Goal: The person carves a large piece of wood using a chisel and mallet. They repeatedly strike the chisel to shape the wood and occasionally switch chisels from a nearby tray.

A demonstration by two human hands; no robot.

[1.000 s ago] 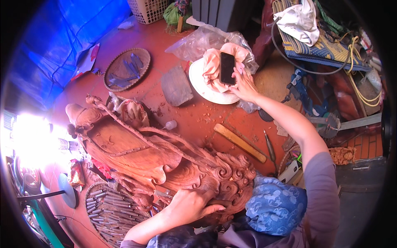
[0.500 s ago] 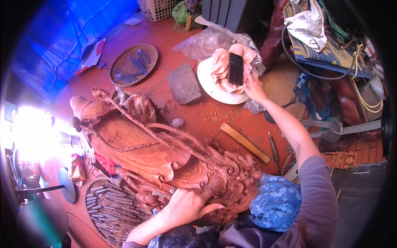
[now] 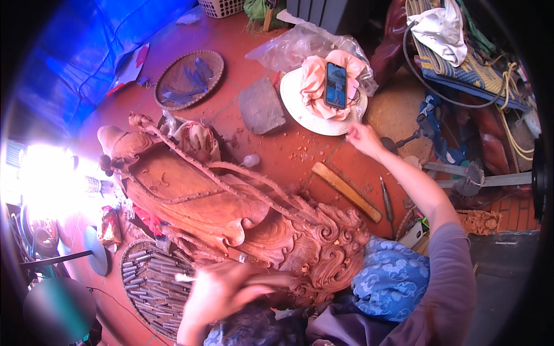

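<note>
The wooden carving (image 3: 231, 207) lies near and left, within reach of the left hand (image 3: 222, 294), whose grip is too blurred to tell. Farther off, 1 phone (image 3: 336, 85) rests on a hat (image 3: 323, 122), presumably for cushioning; the right hand (image 3: 366, 140) curls just beside, its closure unclear.

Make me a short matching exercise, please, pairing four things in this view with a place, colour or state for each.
Things:
1. Phone
2. Carved wooden figure
3. Wooden bar
4. Patterned cloth

Descriptions:
A. On the floor tiles, beside a slim pointed tool
B. Blue, at the right-hand end of a carving
C. Screen lit, lying on pink fabric
D. Reddish brown, with curling scrolls

Pairs: 1-C, 2-D, 3-A, 4-B
</note>
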